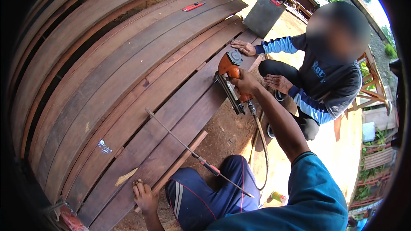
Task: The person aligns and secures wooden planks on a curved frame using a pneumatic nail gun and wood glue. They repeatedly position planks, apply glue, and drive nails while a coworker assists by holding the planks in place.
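My right hand [247,82] is wrapped round the handle of an orange and black nail gun [230,63]. The gun's nose is at the dark wooden planks [180,107]; whether it presses on them I cannot tell. An air hose [262,145] runs down from its handle. Lower left, my left hand [144,196] rests on the near plank's edge, fingers spread over the top. Between my hands a long metal bar clamp [184,144] with a red and black part lies across the planks, reaching past their edge over my leg.
A co-worker crouches at right, one hand [244,47] on the planks' far end, the other [278,84] near the knee. More long boards [107,55] lie at left, a red tool [194,6] on them. A grey block [264,16] stands at the far end.
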`<state>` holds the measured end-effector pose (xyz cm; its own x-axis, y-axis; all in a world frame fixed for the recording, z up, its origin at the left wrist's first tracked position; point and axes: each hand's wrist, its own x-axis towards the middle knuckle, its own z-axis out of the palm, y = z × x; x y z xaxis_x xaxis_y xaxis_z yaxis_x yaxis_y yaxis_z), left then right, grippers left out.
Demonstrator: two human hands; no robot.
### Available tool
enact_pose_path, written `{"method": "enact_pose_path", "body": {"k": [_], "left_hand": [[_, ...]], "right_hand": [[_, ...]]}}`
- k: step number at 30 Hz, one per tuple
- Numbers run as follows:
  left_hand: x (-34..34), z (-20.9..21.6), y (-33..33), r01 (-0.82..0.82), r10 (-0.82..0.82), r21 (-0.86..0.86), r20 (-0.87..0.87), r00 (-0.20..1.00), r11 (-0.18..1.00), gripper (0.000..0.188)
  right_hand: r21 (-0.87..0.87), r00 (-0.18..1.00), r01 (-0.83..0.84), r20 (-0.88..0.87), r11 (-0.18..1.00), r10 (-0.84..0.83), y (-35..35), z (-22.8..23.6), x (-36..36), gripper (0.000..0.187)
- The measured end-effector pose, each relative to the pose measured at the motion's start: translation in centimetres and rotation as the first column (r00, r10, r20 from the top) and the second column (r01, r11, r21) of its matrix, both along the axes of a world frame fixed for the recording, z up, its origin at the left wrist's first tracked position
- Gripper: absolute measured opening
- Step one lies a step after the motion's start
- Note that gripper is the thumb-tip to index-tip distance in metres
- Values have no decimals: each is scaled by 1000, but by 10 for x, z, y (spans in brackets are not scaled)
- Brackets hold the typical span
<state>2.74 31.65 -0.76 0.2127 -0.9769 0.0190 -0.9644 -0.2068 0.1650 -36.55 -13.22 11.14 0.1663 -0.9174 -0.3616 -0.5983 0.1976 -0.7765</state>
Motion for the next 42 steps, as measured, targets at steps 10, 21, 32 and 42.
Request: {"method": "enact_pose_path", "body": {"k": [10, 21, 32, 42], "left_hand": [[-1, -1, 0, 22, -21, -48, 12, 1000, 999, 50], [0, 1, 1, -10, 11, 26, -11, 1000, 1000, 54], [2, -4, 3, 0, 0, 28, -7, 1000, 1000, 55], [1, -2, 3, -1, 1, 25, -5, 1000, 1000, 53]], "right_hand": [[-20, 997, 22, -72, 1000, -23, -1, -8, -1, 39], [-39, 998, 38, 48, 999, -36, 8, -2, 7, 34], [-97, 984, 139, 123, 985, -127, 18, 12, 4, 27], [-89, 991, 96, 103, 991, -86, 26, 18, -1, 33]]}}
